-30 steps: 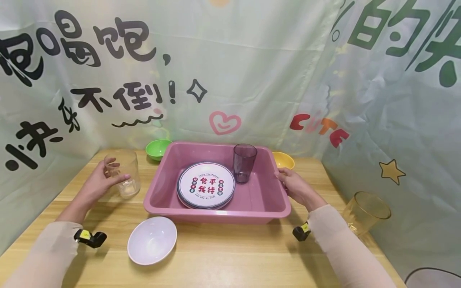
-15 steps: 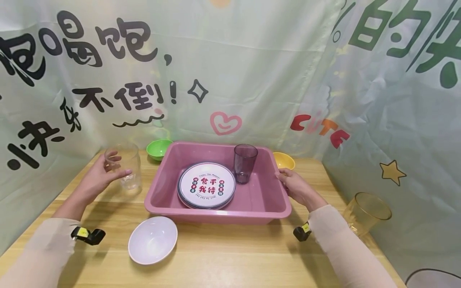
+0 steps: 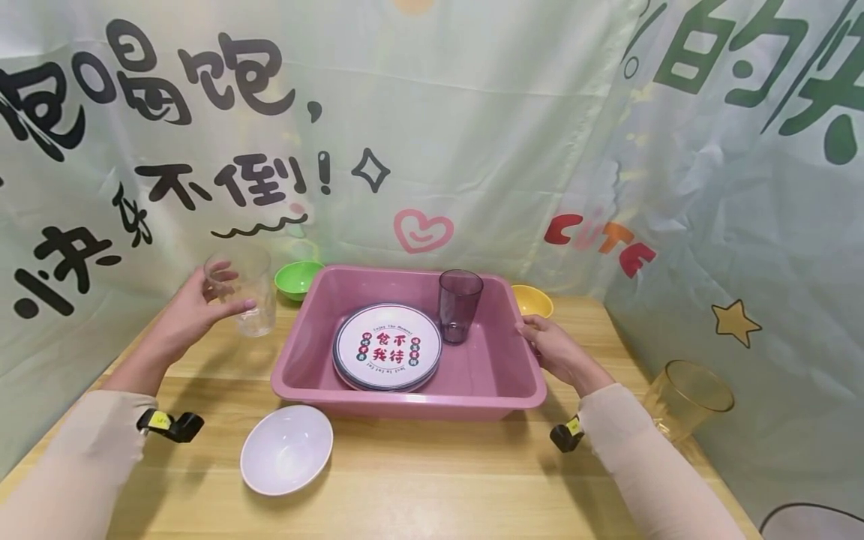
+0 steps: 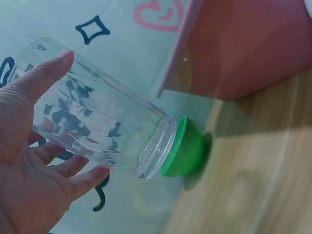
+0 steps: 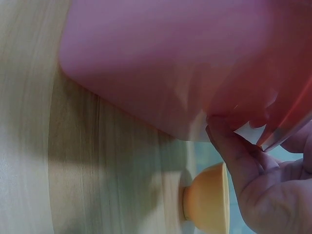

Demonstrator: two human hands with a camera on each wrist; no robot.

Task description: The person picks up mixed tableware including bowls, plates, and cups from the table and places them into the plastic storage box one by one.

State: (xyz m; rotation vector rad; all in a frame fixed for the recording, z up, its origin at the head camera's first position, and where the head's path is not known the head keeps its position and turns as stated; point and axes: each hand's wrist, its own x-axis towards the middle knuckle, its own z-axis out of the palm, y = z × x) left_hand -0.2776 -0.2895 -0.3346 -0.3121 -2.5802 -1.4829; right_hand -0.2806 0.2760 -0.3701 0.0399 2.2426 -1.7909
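Observation:
A clear plastic-looking cup [image 3: 251, 300] is held upright by my left hand [image 3: 192, 307], above the table left of the pink basin. In the left wrist view the thumb lies along one side of the cup [image 4: 97, 112] and the fingers along the other. My right hand [image 3: 556, 349] grips the right rim of the pink basin [image 3: 405, 405]; the right wrist view shows its fingers [image 5: 229, 146] against the basin's outer wall. Inside the basin lies a stack of white plates [image 3: 387, 346] with red lettering on top. A dark purple cup [image 3: 459, 307] stands beside the plates.
A white bowl [image 3: 286, 450] sits in front of the basin. Behind it are a green bowl [image 3: 297, 280] at left and a yellow bowl [image 3: 532, 301] at right. An amber cup [image 3: 687, 397] stands near the right edge. Printed cloth [image 3: 472, 150] hangs around the table.
My left hand has raised the clear cup off the table and shifted it slightly right and away. My right hand and the basin have stayed in place.

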